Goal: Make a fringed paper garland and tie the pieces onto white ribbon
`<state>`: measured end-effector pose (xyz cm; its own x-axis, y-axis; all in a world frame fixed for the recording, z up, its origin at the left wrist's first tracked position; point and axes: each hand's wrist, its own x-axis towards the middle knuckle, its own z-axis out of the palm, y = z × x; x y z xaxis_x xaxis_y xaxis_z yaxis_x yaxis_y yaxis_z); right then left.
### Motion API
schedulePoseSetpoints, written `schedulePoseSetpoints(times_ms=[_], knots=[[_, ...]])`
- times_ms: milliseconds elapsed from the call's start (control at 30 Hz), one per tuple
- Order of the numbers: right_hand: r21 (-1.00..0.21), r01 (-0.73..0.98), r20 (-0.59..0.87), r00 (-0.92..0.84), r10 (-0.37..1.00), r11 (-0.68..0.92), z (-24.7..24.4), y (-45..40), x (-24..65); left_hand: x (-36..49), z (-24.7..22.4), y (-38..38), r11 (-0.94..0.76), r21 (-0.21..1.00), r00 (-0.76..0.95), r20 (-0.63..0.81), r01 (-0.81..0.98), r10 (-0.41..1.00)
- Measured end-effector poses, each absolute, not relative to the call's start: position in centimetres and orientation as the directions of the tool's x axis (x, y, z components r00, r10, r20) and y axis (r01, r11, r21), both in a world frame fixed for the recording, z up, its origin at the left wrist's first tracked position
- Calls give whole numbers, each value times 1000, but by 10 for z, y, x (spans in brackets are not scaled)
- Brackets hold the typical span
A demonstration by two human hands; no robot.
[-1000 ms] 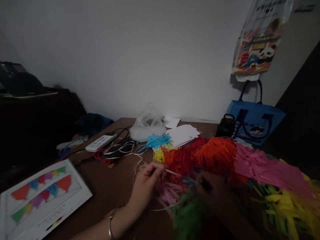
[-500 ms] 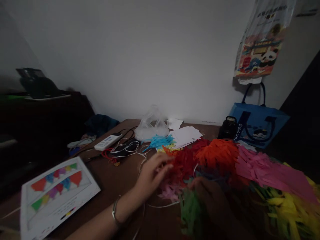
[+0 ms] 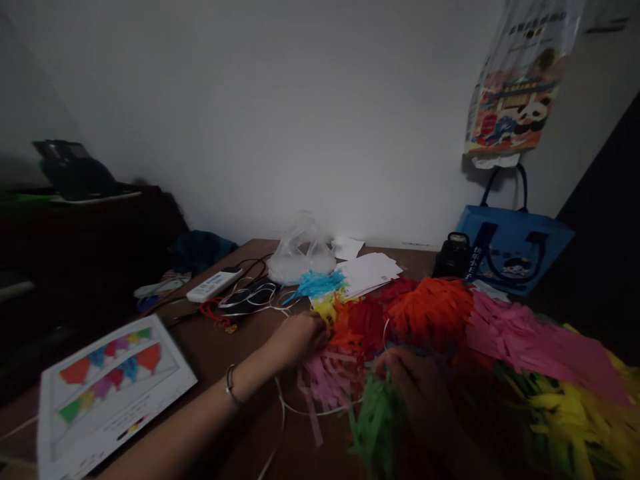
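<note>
My right hand (image 3: 413,377) is closed in a pinch at the top of a green fringed paper tassel (image 3: 377,420), whose strips hang down to the left. A thin white string (image 3: 386,332) rises just above those fingers. My left hand (image 3: 305,335) has its fingers curled down among the tassels, and what they grip is hidden. Pink paper strips (image 3: 327,381) spread below it. Close to its fingertips are a yellow tassel (image 3: 326,309) and orange-red strips (image 3: 350,327). A larger orange tassel (image 3: 433,307) lies behind my right hand.
A picture sheet of coloured bunting (image 3: 115,393) lies at left. Behind are a power strip (image 3: 214,285), a clear plastic bag (image 3: 303,257), white papers (image 3: 370,273) and a blue tassel (image 3: 320,283). Pink fringe (image 3: 540,340), yellow fringe (image 3: 575,413), a black bottle (image 3: 451,257) and a blue bag (image 3: 515,247) stand right.
My left hand has turned and its fingers have curled downward. The pink strips are more spread out and farther left. My right hand stays at the green tassel.
</note>
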<state>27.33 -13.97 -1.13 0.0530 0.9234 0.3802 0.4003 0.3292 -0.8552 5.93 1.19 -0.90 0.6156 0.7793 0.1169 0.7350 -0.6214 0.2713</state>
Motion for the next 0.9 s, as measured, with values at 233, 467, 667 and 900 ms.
schedulePoseSetpoints(times_ms=[233,467,667,900], knots=[[-860,386,376,35,926,334,-12,-139,273,64,-10,66,-573,269,540,190,774,820],[-911,315,337,190,922,268,-19,-136,279,56,4,42,-711,285,456,604,643,653],[-956,118,293,371,881,268,-22,-137,279,56,3,-33,-985,97,744,646,144,172],[-934,178,337,154,929,309,-12,-135,277,84,2,-72,-993,0,845,526,-116,-98]])
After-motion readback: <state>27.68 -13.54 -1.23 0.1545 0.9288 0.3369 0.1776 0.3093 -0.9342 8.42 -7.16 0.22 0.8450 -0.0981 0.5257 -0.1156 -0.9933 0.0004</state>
